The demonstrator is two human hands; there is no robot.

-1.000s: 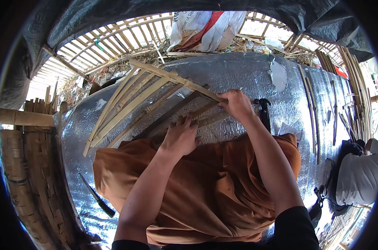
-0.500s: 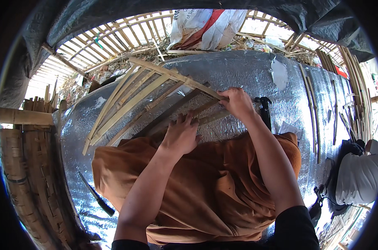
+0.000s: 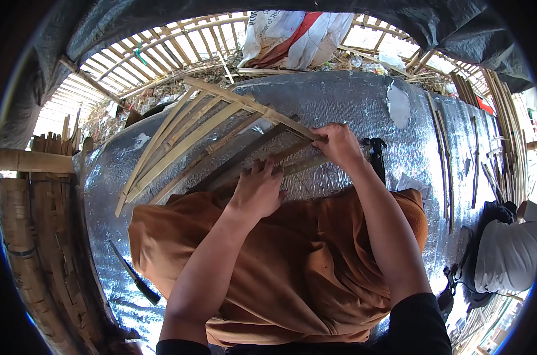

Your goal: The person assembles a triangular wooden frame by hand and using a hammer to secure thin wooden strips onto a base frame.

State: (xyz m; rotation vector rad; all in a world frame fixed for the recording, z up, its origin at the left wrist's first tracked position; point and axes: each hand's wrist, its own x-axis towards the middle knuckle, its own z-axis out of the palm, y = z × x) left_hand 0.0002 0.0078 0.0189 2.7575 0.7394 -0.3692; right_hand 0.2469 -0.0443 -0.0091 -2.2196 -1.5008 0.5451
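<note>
Our L hand (image 3: 256,194) is mid-frame, palm down, fingers spread & a bit bent over the lower slats (image 3: 188,152); nothing clasped that we can make out, & we can't tell how hard the tips press. Our R hand (image 3: 339,145), just R of ctr, has its thumb & curled fingers pinched on the lower R end of a bamboo crosspiece (image 3: 257,109). That piece slants from upper L of ctr down to the R hand; the slats run from it toward lower L, fanned w/ gaps between, some pale, some dark. So our bamboo work sits ctr to upper L of the frame, over a silvery foil mat (image 3: 339,97), its near side close to the brown cloth (image 3: 280,266) on our lap, lower ctr.

Also on the mat: a black-headed hammer (image 3: 377,158) just R of the R hand, apart from it; a dark-handled blade (image 3: 143,289) lower L, beside the cloth; thin sticks (image 3: 444,171) lying lengthwise, R side. Far L edge we've got thick split bamboo (image 3: 20,225); upper R, a bunch of long strips (image 3: 505,130). A whitish bundle (image 3: 508,257) is at the R edge, & a white sack w/ a red band (image 3: 298,38) at top ctr.
</note>
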